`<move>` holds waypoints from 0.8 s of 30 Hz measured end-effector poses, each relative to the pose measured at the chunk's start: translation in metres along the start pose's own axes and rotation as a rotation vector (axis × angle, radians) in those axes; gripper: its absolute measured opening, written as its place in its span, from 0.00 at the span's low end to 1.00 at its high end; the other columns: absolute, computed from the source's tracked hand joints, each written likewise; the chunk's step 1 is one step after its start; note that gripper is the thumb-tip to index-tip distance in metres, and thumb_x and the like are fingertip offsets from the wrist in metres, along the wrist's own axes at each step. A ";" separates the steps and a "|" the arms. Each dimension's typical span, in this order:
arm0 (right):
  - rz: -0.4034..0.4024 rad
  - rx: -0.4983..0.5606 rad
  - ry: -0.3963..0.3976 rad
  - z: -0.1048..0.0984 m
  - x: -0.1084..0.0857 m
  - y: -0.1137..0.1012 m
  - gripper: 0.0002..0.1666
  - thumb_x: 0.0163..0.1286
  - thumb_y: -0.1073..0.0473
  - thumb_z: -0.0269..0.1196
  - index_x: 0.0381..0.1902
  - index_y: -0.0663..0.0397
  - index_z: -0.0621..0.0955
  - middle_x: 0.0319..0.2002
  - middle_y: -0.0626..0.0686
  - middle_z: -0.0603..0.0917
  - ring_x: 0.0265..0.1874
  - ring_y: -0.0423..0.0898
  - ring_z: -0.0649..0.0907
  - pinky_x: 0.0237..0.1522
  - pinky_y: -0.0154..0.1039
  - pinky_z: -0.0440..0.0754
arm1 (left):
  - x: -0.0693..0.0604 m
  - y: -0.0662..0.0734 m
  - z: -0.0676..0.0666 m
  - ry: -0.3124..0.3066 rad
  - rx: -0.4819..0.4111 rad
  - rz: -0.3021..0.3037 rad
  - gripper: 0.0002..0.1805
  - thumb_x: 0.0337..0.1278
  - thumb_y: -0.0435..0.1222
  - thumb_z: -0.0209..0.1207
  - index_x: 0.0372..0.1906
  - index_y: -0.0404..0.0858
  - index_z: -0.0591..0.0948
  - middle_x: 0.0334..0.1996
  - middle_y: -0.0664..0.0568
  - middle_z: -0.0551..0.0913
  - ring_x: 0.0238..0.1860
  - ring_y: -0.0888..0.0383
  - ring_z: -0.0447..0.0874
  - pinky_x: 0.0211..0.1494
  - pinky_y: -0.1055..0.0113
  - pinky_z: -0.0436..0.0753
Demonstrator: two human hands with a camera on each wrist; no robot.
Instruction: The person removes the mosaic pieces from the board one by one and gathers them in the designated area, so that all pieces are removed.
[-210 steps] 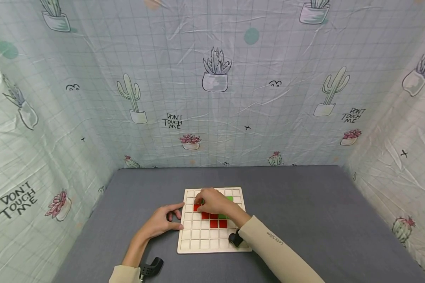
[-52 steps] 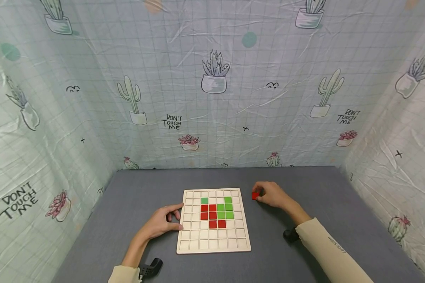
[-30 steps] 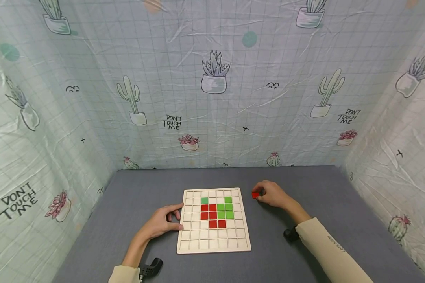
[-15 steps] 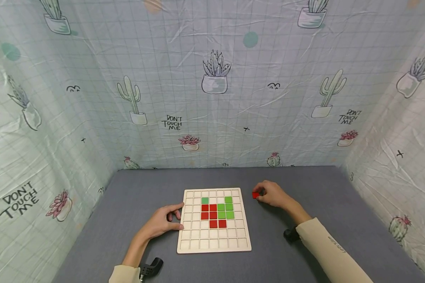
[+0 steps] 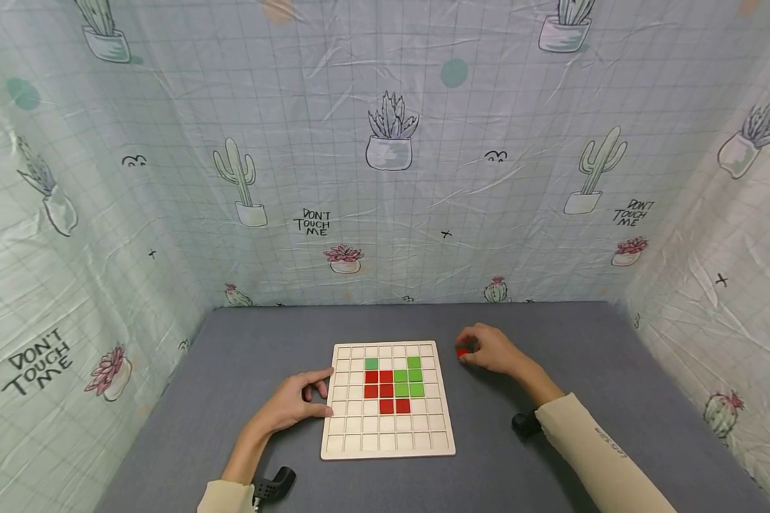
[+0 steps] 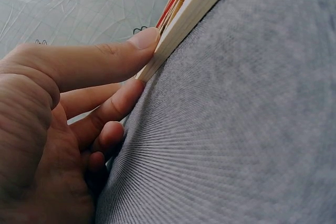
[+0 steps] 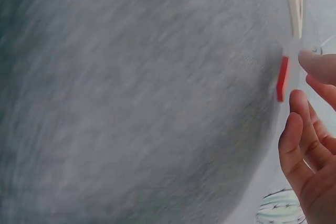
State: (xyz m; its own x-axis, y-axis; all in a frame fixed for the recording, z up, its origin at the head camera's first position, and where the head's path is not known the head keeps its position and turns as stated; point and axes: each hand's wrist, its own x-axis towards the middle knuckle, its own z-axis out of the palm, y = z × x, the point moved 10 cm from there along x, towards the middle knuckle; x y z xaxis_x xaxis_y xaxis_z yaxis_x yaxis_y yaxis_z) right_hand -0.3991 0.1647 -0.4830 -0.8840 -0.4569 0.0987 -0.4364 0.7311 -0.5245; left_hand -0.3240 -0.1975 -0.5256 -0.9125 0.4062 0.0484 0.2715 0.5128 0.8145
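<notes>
A pale wooden grid board lies on the table, with several red tiles and green tiles in its squares. Thumb and index fingertip of my left hand touch the board's left edge; the left wrist view shows the thumb against the wooden side. To the right of the board, my right hand hovers over a single red tile. In the right wrist view this loose tile rests on the table, a small gap separating it from the parted thumb and fingers.
Grey cloth covers the table. Behind and at both sides hangs a pale curtain printed with cacti. A black wrist camera sits below the left wrist, another black camera beside the right.
Seven seconds ago my right hand was over a red tile left on the board; that square is now bare. The hand moved right with a red tile and has let go of it.
</notes>
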 end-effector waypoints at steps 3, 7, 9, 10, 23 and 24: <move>-0.045 -0.011 0.013 -0.001 0.002 -0.012 0.17 0.62 0.61 0.75 0.49 0.60 0.87 0.44 0.58 0.85 0.34 0.45 0.82 0.35 0.39 0.79 | 0.000 0.000 0.000 0.001 0.004 0.002 0.44 0.49 0.40 0.78 0.71 0.31 0.75 0.38 0.50 0.84 0.29 0.65 0.66 0.34 0.70 0.67; -0.093 -0.010 0.002 0.004 0.007 -0.028 0.17 0.64 0.61 0.74 0.50 0.60 0.86 0.45 0.60 0.85 0.38 0.51 0.85 0.37 0.41 0.81 | -0.001 -0.001 0.000 0.008 0.012 0.008 0.44 0.49 0.41 0.78 0.71 0.31 0.75 0.37 0.51 0.84 0.29 0.65 0.66 0.34 0.70 0.67; -0.104 -0.006 -0.013 0.008 0.010 -0.034 0.17 0.65 0.61 0.73 0.51 0.60 0.86 0.46 0.60 0.85 0.37 0.51 0.86 0.37 0.40 0.82 | -0.001 -0.001 0.000 0.010 0.020 0.008 0.43 0.49 0.41 0.78 0.71 0.32 0.75 0.37 0.51 0.84 0.29 0.65 0.66 0.34 0.71 0.67; -0.107 -0.003 -0.020 0.010 0.011 -0.037 0.17 0.65 0.61 0.73 0.51 0.60 0.86 0.46 0.60 0.85 0.37 0.50 0.86 0.37 0.40 0.82 | -0.001 -0.001 0.000 0.012 0.022 0.008 0.43 0.49 0.41 0.78 0.71 0.32 0.75 0.37 0.51 0.84 0.29 0.66 0.66 0.34 0.71 0.67; -0.126 0.046 -0.084 0.037 0.033 -0.071 0.16 0.70 0.60 0.69 0.54 0.57 0.86 0.47 0.57 0.85 0.40 0.50 0.86 0.41 0.42 0.84 | -0.001 -0.001 0.001 -0.003 0.017 0.010 0.44 0.50 0.42 0.78 0.72 0.32 0.74 0.37 0.51 0.84 0.28 0.66 0.66 0.34 0.70 0.67; -0.128 0.047 -0.087 0.039 0.035 -0.073 0.16 0.70 0.60 0.68 0.54 0.57 0.86 0.47 0.57 0.85 0.40 0.50 0.86 0.41 0.42 0.84 | 0.000 0.000 0.001 -0.004 0.021 0.010 0.44 0.50 0.42 0.78 0.72 0.33 0.74 0.37 0.52 0.84 0.28 0.65 0.66 0.34 0.70 0.67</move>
State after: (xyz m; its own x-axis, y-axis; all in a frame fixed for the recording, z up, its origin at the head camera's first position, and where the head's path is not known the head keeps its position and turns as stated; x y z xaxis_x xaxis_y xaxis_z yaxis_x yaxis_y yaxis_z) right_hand -0.3920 0.0757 -0.4746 -0.8032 -0.5881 0.0948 -0.5343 0.6409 -0.5512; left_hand -0.3234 -0.1969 -0.5265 -0.9086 0.4142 0.0538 0.2866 0.5247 0.8016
